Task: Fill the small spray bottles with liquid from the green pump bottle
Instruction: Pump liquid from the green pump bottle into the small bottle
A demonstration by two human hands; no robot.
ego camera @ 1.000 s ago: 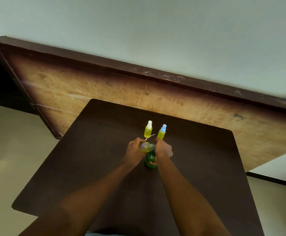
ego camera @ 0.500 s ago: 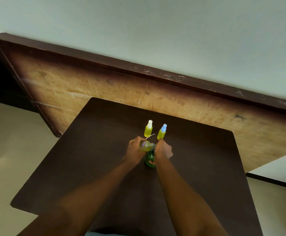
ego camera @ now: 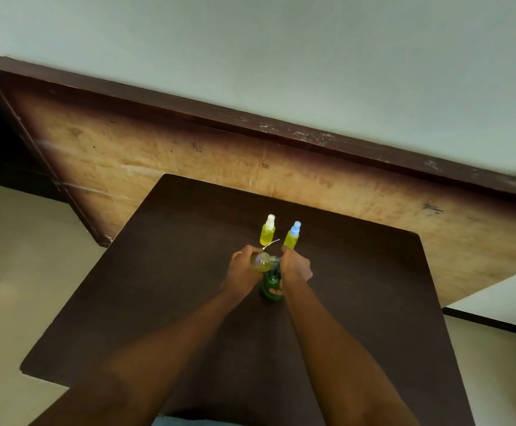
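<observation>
On the table point(ego camera: 158, 272), the left hand point(ego camera: 242, 273) grips a small bottle point(ego camera: 261, 262); the right hand point(ego camera: 295, 267) clasps the green bottle point(ego camera: 271, 282).

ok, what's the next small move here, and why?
Probably a pump press with the right hand, with the small bottle kept at the spout. The left hand grips that bottle tilted against the top of the green pump bottle, which the right hand grips. A thin white tube lies loose behind, so filling seems unfinished. The fill level is hard to judge.
</observation>
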